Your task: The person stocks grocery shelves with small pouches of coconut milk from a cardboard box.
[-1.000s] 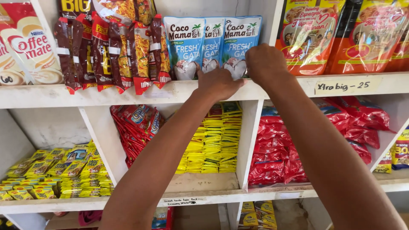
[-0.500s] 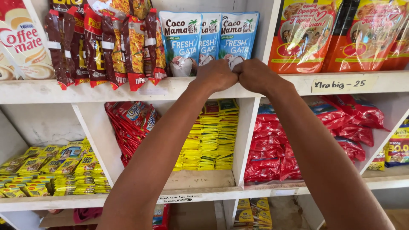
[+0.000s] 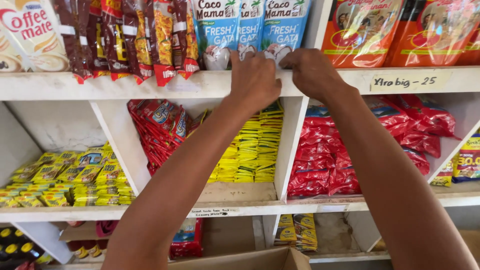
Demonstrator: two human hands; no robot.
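Hands (image 3: 255, 77) (image 3: 312, 72) at blue pouches (image 3: 250, 27), beside brown sachets (image 3: 130, 37).

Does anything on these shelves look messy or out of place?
Mostly tidy. The red sachet strips in the middle shelf lean at a slant against the divider, unlike the neat yellow stacks beside them. Both hands, left hand and right hand, are at the blue pouches on the top shelf. Nothing looks spilled or torn.

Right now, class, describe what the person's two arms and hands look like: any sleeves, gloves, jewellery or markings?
Both forearms are bare up to the frame edge, with no sleeves in view. The left hand and right hand wear no gloves. No watch, bracelet, ring or marking shows.
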